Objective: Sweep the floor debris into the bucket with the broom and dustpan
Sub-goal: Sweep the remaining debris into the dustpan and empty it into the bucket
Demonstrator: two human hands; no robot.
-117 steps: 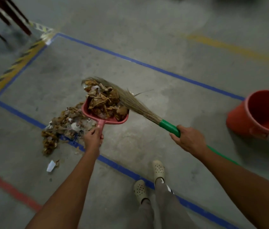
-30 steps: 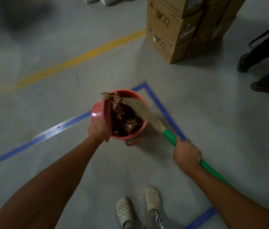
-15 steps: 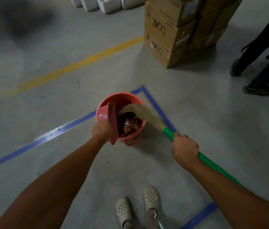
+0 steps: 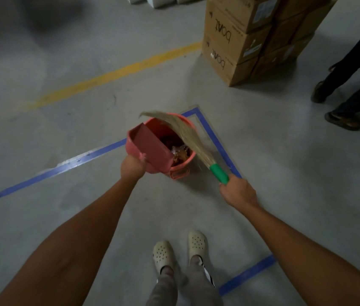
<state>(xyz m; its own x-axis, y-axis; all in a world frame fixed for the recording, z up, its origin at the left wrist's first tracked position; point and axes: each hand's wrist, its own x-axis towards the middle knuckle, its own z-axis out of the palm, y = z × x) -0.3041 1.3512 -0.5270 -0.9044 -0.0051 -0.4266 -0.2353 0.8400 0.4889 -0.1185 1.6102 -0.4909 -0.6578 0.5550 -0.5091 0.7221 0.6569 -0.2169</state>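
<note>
The emptying step looks in hand: the left hand (image 4: 132, 170) grips the tilted dustpan (image 4: 150, 149) over the bucket (image 4: 181, 167), which stands at the blue tape (image 4: 216, 140) corner on the floor with debris (image 4: 180, 152) inside. The right hand (image 4: 238, 193) has its fingers wrapped round the broom (image 4: 218, 173), bristles across the rim. Next, both probably need lifting clear without tipping the bucket.

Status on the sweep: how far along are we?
Done: debris sits in the bucket, and the dustpan, tipped over it in the left hand, looks empty. In hand: the right hand holds the broom, bristles across the rim. Left: no loose debris shows on this floor patch; elsewhere is out of view.
</note>
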